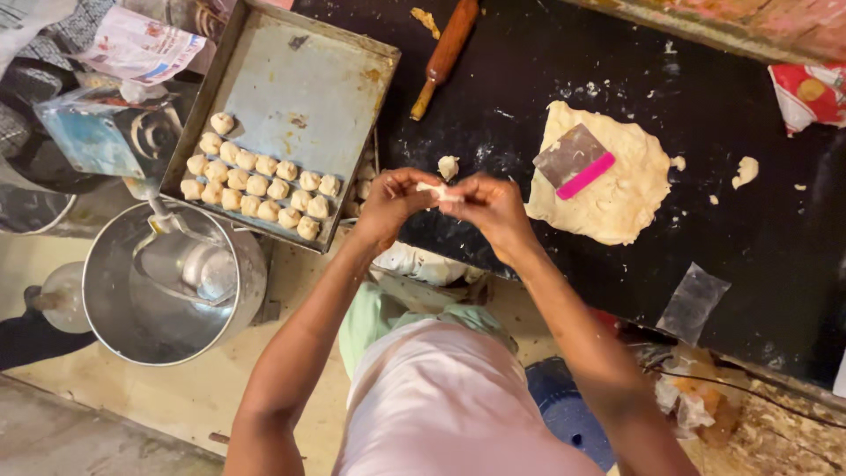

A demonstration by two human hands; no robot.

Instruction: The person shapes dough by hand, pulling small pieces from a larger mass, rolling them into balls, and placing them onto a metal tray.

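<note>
My left hand (392, 203) and my right hand (489, 204) meet over the near edge of a black counter (705, 115), both pinching one small piece of pale dough (435, 189) between the fingertips. Another small dough lump (448, 167) lies on the counter just beyond my hands. To the right lies a flattened sheet of dough (617, 189) with a metal scraper with a pink handle (575, 162) resting on it. On the left, a metal baking tray (300, 79) holds several shaped dough pieces (260, 185) in rows along its near side.
A wooden rolling pin (447, 51) lies at the counter's far side. A steel pot (167, 282) with a ladle stands on the floor at left. Dough scraps (745, 170) and a plastic piece (693, 301) sit on the counter's right. A blue stool (568, 414) is below me.
</note>
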